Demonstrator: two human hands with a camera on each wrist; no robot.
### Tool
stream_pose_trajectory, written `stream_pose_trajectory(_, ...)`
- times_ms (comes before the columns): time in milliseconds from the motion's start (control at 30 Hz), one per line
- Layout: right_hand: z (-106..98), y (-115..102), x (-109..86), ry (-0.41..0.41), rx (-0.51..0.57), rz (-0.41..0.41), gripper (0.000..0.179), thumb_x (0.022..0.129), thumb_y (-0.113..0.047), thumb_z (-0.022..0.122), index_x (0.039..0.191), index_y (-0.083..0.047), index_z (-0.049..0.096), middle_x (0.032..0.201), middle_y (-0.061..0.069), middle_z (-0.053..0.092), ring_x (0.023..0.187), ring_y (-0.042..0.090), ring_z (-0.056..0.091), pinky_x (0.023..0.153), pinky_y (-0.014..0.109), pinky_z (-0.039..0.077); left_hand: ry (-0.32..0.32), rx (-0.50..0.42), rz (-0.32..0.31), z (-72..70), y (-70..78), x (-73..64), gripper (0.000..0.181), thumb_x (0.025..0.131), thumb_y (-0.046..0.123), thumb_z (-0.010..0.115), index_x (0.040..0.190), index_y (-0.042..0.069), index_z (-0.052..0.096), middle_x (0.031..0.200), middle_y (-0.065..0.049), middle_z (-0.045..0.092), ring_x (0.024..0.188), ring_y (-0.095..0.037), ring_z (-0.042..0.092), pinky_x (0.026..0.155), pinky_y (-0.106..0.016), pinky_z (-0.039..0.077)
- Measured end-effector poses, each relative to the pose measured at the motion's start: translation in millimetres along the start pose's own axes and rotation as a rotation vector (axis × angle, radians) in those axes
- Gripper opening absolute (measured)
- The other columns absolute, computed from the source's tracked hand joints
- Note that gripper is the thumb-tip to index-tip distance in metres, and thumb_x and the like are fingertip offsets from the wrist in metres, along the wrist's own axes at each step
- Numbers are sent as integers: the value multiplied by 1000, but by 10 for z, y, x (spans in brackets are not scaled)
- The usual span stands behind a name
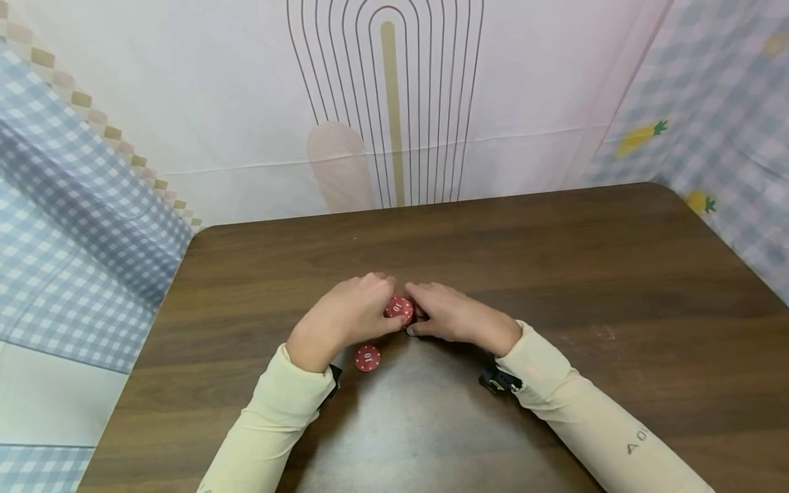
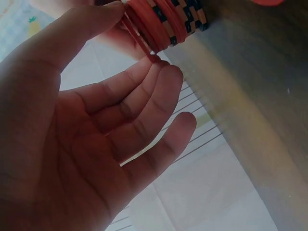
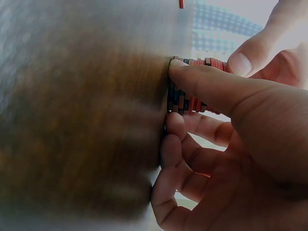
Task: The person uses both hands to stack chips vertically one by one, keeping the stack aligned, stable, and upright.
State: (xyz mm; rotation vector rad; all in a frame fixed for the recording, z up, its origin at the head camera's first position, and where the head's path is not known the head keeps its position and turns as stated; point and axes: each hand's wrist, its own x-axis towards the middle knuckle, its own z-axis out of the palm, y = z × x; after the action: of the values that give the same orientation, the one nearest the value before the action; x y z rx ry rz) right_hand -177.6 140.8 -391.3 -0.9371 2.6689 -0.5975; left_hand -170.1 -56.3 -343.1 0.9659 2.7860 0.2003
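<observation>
A stack of red and black poker chips stands on the table between both hands. My left hand pinches a red poker chip marked 10 by its edges, at the top of the stack. In the left wrist view that chip tilts slightly off the chips below. The thumb and fingertips of my right hand hold the lower stack from both sides, down near the tabletop. A single red poker chip, also marked 10, lies flat on the table below the left hand.
The dark wooden table extends on all sides of the hands. A white patterned cloth hangs behind its far edge, with blue checked cloth at the left and more at the right. Dark bands circle the wrists.
</observation>
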Motion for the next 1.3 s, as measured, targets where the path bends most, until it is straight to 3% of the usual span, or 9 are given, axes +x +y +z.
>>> stream_pose_trajectory(300,6,6,0,6,-2,3,34,92,-20,83,103,-11,52,88,1,55,84,22,53,75,40,47,-7,-27,-16,16,17,1,23,91,25,81,100,9,67,98,-1,66,78,-18,63,73,-37,56)
stream_pose_trajectory(600,-8,-1,0,-3,3,2,33,93,-21,82,102,-12,52,87,1,54,83,21,52,75,39,45,-4,-44,-12,4,18,-5,20,92,21,79,94,10,63,87,0,61,71,-19,60,68,-36,53)
stream_pose_trajectory(800,-3,5,-1,14,16,-21,33,92,-19,83,100,-12,51,85,1,54,81,20,51,73,37,44,5,-26,-6,19,4,1,17,92,21,78,93,10,64,91,0,62,73,-19,60,69,-37,54)
stream_pose_trajectory(1067,0,20,4,21,18,-28,33,91,-18,82,99,-11,51,84,1,53,80,20,50,73,36,43,-7,-14,-16,11,-23,3,22,94,29,78,99,11,66,98,0,65,78,-18,63,74,-38,56)
stream_pose_trajectory(1300,5,8,13,-3,24,1,35,92,-20,83,96,-12,49,83,1,52,78,20,49,72,35,42,-59,-18,-74,-93,-82,-70,32,95,42,76,95,11,66,83,3,61,71,-18,60,71,-38,53)
